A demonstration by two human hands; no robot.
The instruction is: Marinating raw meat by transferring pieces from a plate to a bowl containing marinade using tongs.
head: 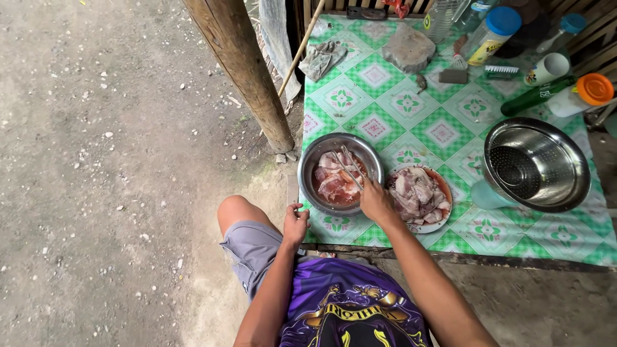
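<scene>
Head view, looking down at a low table covered with a green-and-white patterned cloth.

Right hand — fingers closed around a pair of metal tongs, tips lowered into raw meat pieces lying in reddish liquid inside a round steel bowl at the table's near left corner.

Left hand — loosely curled, thumb raised, holding nothing, resting at the table edge just below the bowl and above a bare knee.

Just right of the bowl, touching or nearly so: a red-rimmed plate heaped with more raw meat.

Further right: a steel colander seated in a pale blue basin.

Far edge of the table: a flat grey stone, a crumpled rag, a scrub brush, a blue-lidded jar, a green bottle lying on its side, an orange-capped container.

Left of the table: a leaning wooden post rising from bare dirt ground.
</scene>
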